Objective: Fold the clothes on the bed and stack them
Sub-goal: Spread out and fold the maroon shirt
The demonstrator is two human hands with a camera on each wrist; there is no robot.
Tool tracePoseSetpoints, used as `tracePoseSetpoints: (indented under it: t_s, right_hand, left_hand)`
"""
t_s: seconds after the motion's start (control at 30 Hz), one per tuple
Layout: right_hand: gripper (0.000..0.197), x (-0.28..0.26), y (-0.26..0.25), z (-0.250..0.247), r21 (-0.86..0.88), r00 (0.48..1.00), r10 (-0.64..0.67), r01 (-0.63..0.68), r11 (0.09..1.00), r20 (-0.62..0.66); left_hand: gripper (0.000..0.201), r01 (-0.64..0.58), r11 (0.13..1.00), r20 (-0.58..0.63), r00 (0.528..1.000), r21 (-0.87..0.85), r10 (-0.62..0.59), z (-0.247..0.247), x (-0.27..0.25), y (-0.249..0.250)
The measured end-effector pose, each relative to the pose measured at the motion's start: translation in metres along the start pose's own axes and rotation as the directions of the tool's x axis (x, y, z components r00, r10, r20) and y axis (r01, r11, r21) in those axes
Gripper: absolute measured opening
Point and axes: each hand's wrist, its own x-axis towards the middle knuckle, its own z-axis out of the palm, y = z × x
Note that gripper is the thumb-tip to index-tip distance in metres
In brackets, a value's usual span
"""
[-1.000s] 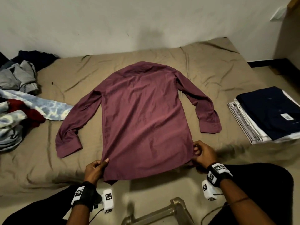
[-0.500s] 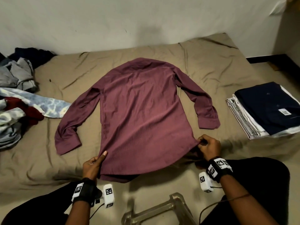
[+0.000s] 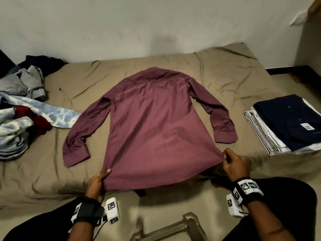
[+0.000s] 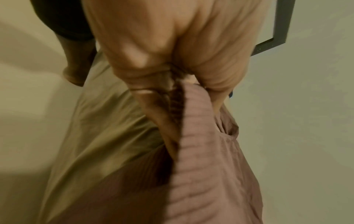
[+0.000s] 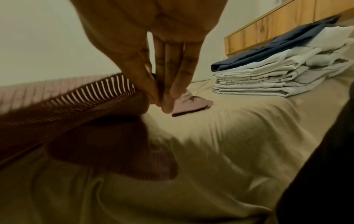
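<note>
A maroon long-sleeved shirt (image 3: 152, 126) lies back-up in the middle of the bed (image 3: 225, 70), sleeves spread to both sides. My left hand (image 3: 99, 180) pinches the hem's left corner, thumb on top; the left wrist view shows the ribbed maroon cloth (image 4: 206, 166) between its fingers. At the hem's right corner my right hand (image 3: 231, 160) pinches the cloth and holds it lifted off the sheet; in the right wrist view the shirt (image 5: 57, 97) hangs from my fingertips (image 5: 162, 98). The hem is pulled taut between both hands.
A folded stack with a navy garment on top (image 3: 288, 119) sits at the bed's right edge. Unfolded clothes (image 3: 19, 108) are heaped at the left. A metal frame (image 3: 173, 228) stands on the floor between my knees.
Both hands have lifted the hem and drawn it wider and slightly away from me; the right corner now sits higher off the sheet, and the cloth is stretched flatter.
</note>
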Motion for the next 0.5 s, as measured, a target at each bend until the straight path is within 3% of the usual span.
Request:
tracePoseSetpoints:
  t_s: [0.1, 0.2, 0.27, 0.3, 0.33, 0.4, 0.47, 0.5]
  right_hand:
    - [0.024, -0.003, -0.002, 0.009, -0.116, 0.993, 0.019, -0.006, 0.993, 0.116]
    - [0.028, -0.004, -0.007, 0.004, -0.032, 0.999, -0.051, 0.05, 0.998, -0.006]
    - [0.033, 0.0, -0.007, 0.007, -0.015, 0.996, -0.092, 0.092, 0.996, -0.001]
    - [0.032, 0.001, -0.006, 0.011, -0.048, 0.993, -0.098, 0.101, 0.994, 0.062]
    - [0.028, 0.002, -0.003, 0.018, -0.109, 0.982, -0.063, 0.084, 0.991, 0.178]
    - [0.015, 0.001, 0.001, 0.032, -0.325, 0.902, 0.119, 0.024, 0.946, 0.415]
    - [0.021, -0.002, 0.006, 0.043, -0.46, 0.834, 0.264, -0.013, 0.888, 0.485]
    - [0.02, -0.001, 0.004, 0.043, -0.486, 0.836, 0.296, -0.04, 0.873, 0.462]
  left_hand:
    - [0.041, 0.049, 0.997, -0.017, 0.999, -0.065, -0.051, -0.004, 0.006, -0.008]
    - [0.038, 0.057, 0.986, 0.044, 0.998, -0.155, -0.05, -0.004, 0.003, -0.001]
    - [0.031, 0.082, 0.99, 0.085, 0.994, -0.111, -0.073, -0.006, 0.001, -0.001]
    - [0.027, 0.084, 0.996, 0.058, 0.995, -0.035, -0.082, -0.007, 0.002, -0.005]
    - [0.022, 0.076, 0.996, 0.005, 0.997, 0.051, -0.076, -0.011, 0.007, -0.012]
    - [0.016, 0.056, 0.962, -0.136, 0.991, 0.267, -0.02, -0.018, 0.019, -0.022]
    - [0.015, 0.063, 0.91, -0.178, 0.984, 0.411, 0.013, -0.021, 0.025, -0.024]
    - [0.011, 0.077, 0.883, -0.186, 0.983, 0.463, 0.012, -0.021, 0.026, -0.023]
